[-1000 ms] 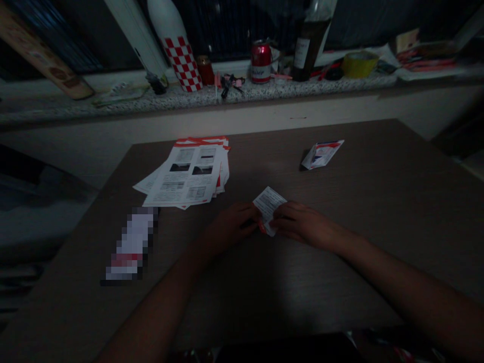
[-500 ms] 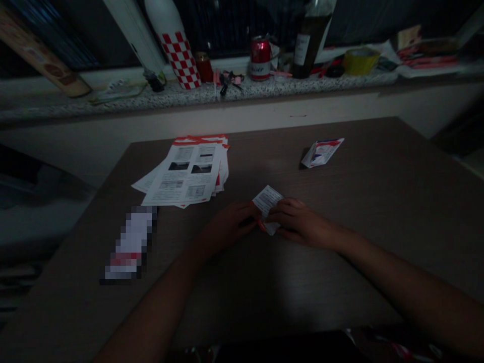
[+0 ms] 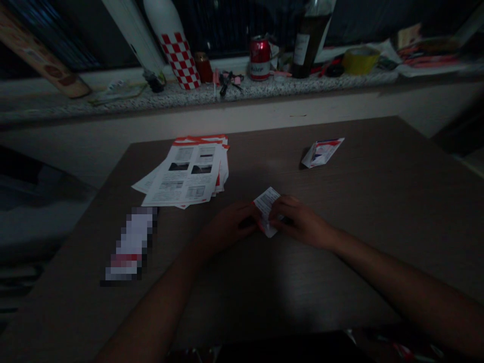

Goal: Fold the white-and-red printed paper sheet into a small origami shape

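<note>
A small folded piece of printed paper (image 3: 266,201) lies on the dark wooden table between my hands, its text facing up and a bit of red at its left edge. My left hand (image 3: 242,222) grips that left edge, fingers closed. From the right, my right hand (image 3: 297,219) has thumb and fingers pinched together on the paper, covering its right part. Farther back stands a folded paper piece (image 3: 323,153) in white, red and blue. A stack of printed sheets (image 3: 185,174) with red borders lies at the back left.
A pixelated phone-like object (image 3: 130,244) lies at the table's left. Behind the table (image 3: 363,201), the granite windowsill (image 3: 181,99) carries a red-checked bottle (image 3: 180,60), a red can (image 3: 260,58), a dark bottle (image 3: 308,45) and a yellow tape roll (image 3: 361,61).
My right hand's fingers have curled in, thumb and fingers now pinching at the paper's middle. The paper has shifted and turned very slightly. My left hand has hardly moved.
</note>
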{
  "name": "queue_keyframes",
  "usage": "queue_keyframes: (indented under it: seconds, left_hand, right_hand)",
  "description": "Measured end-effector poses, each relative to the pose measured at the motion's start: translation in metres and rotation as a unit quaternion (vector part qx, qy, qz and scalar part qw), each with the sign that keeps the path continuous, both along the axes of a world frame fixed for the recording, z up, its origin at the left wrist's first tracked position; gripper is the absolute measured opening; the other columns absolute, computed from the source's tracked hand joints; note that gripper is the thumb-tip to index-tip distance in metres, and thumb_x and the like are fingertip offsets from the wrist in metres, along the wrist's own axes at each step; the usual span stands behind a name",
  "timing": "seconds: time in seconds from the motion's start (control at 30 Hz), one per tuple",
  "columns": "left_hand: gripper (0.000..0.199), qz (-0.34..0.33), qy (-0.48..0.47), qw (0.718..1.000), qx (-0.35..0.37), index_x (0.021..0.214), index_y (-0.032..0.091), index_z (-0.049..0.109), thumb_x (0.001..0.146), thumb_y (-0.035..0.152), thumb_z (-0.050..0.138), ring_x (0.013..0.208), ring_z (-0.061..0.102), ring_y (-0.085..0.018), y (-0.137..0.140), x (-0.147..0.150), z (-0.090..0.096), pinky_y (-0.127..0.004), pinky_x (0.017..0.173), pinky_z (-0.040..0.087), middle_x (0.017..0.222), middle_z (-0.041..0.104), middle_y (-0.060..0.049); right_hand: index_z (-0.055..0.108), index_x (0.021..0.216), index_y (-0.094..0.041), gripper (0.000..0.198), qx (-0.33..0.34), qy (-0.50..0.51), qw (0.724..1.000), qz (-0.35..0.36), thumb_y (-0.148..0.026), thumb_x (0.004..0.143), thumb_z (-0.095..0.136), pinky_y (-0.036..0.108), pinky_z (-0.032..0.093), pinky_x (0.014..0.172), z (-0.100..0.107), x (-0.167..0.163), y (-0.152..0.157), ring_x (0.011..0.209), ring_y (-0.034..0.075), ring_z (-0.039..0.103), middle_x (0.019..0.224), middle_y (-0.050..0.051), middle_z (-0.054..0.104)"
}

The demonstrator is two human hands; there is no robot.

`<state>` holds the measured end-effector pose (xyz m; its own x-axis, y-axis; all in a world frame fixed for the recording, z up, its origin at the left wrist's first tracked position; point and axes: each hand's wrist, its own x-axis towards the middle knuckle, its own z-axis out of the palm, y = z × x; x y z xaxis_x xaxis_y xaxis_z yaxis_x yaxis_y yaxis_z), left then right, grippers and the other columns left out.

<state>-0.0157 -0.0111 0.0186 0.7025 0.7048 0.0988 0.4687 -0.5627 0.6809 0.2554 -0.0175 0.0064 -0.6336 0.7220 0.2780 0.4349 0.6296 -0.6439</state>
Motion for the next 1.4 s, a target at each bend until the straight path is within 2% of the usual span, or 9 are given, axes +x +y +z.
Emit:
queue_keyframes:
  seconds: [0.3, 0.57, 0.67, 0.83, 1.03, 1.13, 1.23, 1.4]
  left_hand:
    - [0.019, -0.001, -0.002, 1.0, -0.004, 0.116, 0.026, 0.068, 0.099, 0.018, 0.07, 0.12, 0.064, -0.022, -0.001, 0.001, 0.002, -0.037, 0.106, 0.05, 0.125, 0.07, -0.002]
    - [0.019, 0.002, -0.006, 1.0, -0.011, 0.111, 0.025, 0.069, 0.096, 0.014, 0.071, 0.12, 0.064, -0.022, -0.001, 0.003, 0.003, -0.038, 0.106, 0.049, 0.122, 0.07, -0.002]
    - [0.018, 0.004, -0.005, 1.0, -0.017, 0.11, 0.025, 0.069, 0.096, 0.015, 0.071, 0.119, 0.064, -0.022, -0.001, 0.003, 0.003, -0.038, 0.106, 0.05, 0.122, 0.07, -0.002]
    - [0.016, 0.001, -0.008, 1.0, -0.002, 0.112, 0.026, 0.068, 0.098, 0.019, 0.072, 0.119, 0.065, -0.023, 0.0, 0.002, -0.003, -0.039, 0.105, 0.051, 0.123, 0.07, -0.003]
    - [0.038, 0.019, -0.003, 0.999, 0.031, 0.132, 0.028, 0.064, 0.097, 0.02, 0.075, 0.129, 0.063, -0.024, -0.002, -0.001, -0.01, -0.04, 0.111, 0.051, 0.139, 0.066, -0.005]
    - [0.03, -0.011, 0.003, 0.998, 0.058, 0.131, 0.029, 0.068, 0.102, 0.022, 0.069, 0.135, 0.06, -0.024, -0.002, -0.002, -0.01, -0.041, 0.114, 0.049, 0.145, 0.063, -0.005]
    - [0.029, -0.032, 0.014, 0.996, 0.077, 0.133, 0.029, 0.07, 0.105, 0.024, 0.065, 0.131, 0.062, -0.023, -0.002, -0.001, -0.009, -0.04, 0.112, 0.05, 0.142, 0.064, -0.006]
    - [0.027, -0.025, 0.024, 0.995, 0.096, 0.129, 0.028, 0.073, 0.104, 0.024, 0.067, 0.132, 0.061, -0.025, 0.0, 0.001, -0.008, -0.044, 0.113, 0.05, 0.143, 0.063, -0.008]
  right_hand:
    - [0.068, 0.099, -0.022, 0.004, -0.034, -0.028, 0.998, -0.039, -0.025, 0.098, 0.07, 0.041, 0.042, 0.094, 0.004, -0.012, 0.001, 0.104, 0.025, 0.061, 0.102, 0.005, 0.07]
    - [0.069, 0.099, -0.024, 0.013, -0.022, -0.068, 0.994, -0.079, -0.017, 0.089, 0.074, 0.04, 0.037, 0.089, 0.001, -0.02, -0.001, 0.102, 0.026, 0.06, 0.102, 0.003, 0.07]
    - [0.068, 0.097, -0.023, 0.011, -0.017, -0.06, 0.995, -0.08, -0.018, 0.09, 0.075, 0.04, 0.038, 0.089, 0.0, -0.021, -0.002, 0.102, 0.026, 0.059, 0.102, 0.004, 0.069]
    - [0.069, 0.098, -0.022, 0.004, 0.008, -0.013, 0.999, -0.041, -0.022, 0.096, 0.073, 0.041, 0.045, 0.094, -0.001, -0.012, -0.003, 0.106, 0.026, 0.059, 0.107, 0.007, 0.066]
    - [0.071, 0.115, -0.024, 0.014, 0.001, 0.006, 0.998, 0.056, -0.025, 0.102, 0.067, 0.042, 0.051, 0.1, 0.002, 0.012, 0.002, 0.115, 0.025, 0.061, 0.116, 0.009, 0.066]
    - [0.067, 0.127, -0.025, 0.025, 0.006, 0.004, 0.998, 0.064, -0.029, 0.102, 0.068, 0.042, 0.054, 0.101, 0.005, 0.022, 0.004, 0.119, 0.026, 0.062, 0.124, 0.01, 0.066]
    - [0.066, 0.133, -0.025, 0.033, 0.029, -0.014, 0.997, 0.077, -0.032, 0.101, 0.07, 0.042, 0.056, 0.102, 0.007, 0.029, 0.005, 0.123, 0.027, 0.064, 0.131, 0.013, 0.065]
    - [0.074, 0.129, -0.025, 0.029, 0.097, -0.059, 0.989, 0.097, -0.033, 0.101, 0.07, 0.048, 0.056, 0.106, 0.004, 0.03, 0.004, 0.127, 0.03, 0.064, 0.133, 0.014, 0.068]
